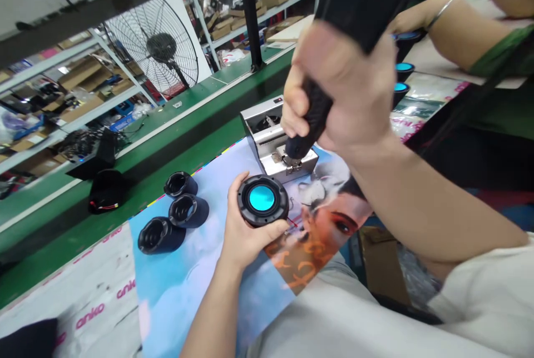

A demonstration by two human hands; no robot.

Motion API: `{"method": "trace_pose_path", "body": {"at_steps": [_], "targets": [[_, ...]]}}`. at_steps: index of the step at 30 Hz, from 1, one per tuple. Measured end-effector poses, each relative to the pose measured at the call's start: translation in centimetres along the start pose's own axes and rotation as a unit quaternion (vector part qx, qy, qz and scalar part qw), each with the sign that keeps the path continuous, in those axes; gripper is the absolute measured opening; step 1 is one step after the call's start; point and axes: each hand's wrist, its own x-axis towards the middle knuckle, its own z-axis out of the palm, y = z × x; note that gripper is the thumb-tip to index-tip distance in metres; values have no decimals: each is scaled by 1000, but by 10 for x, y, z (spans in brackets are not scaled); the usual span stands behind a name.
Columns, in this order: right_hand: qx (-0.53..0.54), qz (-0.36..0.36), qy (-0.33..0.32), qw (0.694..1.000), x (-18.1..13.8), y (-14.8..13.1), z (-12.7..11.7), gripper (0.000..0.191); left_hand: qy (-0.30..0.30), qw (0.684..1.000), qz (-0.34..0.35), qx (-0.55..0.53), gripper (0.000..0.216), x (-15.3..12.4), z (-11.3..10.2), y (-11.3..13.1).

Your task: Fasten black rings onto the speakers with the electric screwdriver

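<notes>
My left hand [244,230] is closed around a round black speaker unit [262,200] with a bright cyan centre, holding it just above a printed poster sheet [183,286]. Higher up, my right hand [334,88] grips the black handle of an electric screwdriver [315,119]. Its tip points down into a small metal screw box [271,141] just behind the speaker. Three black speaker housings [175,210] lie on the poster to the left of my left hand.
A green conveyor belt [167,135] runs behind the poster, with a black cap [106,191] and a black box on it. A big fan [156,46] and shelves of cartons stand beyond. Another person's arm [442,21] works at the upper right near more cyan-centred speakers [403,69].
</notes>
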Motion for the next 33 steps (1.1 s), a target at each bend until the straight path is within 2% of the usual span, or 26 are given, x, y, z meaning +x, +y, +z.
{"method": "trace_pose_path", "body": {"at_steps": [1, 3, 6, 8, 10, 16, 21, 25, 29, 33], "targets": [[-25, -7, 34, 999, 0, 10, -6, 52, 3, 1000, 1, -7, 106, 0, 0, 0], [-45, 11, 54, 997, -3, 29, -16, 65, 8, 1000, 3, -20, 106, 0, 1, 0], [-52, 38, 50, 997, -8, 46, -24, 58, 1, 999, 3, -33, 106, 0, 1, 0], [-55, 49, 47, 996, -11, 49, -27, 48, -3, 999, 3, -35, 106, 0, 1, 1], [-51, 52, 42, 996, -13, 49, -28, 46, -1, 999, 4, -34, 107, 1, 2, 2], [-29, 118, -7, 993, -17, 47, -25, 54, 14, 999, 4, -44, 99, 0, 6, 0], [19, 137, -41, 989, -10, 31, -7, 55, 24, 999, 25, -42, 89, 1, 6, -2], [66, 147, -97, 982, -6, 4, 11, 55, 26, 999, 4, -42, 89, 1, 6, 0], [109, 131, -160, 972, -16, -24, 29, 53, 32, 999, -12, -43, 91, 1, 6, 2], [134, 102, -224, 960, -25, -38, 41, 52, 19, 999, -24, -37, 86, 1, 5, 4]]}}
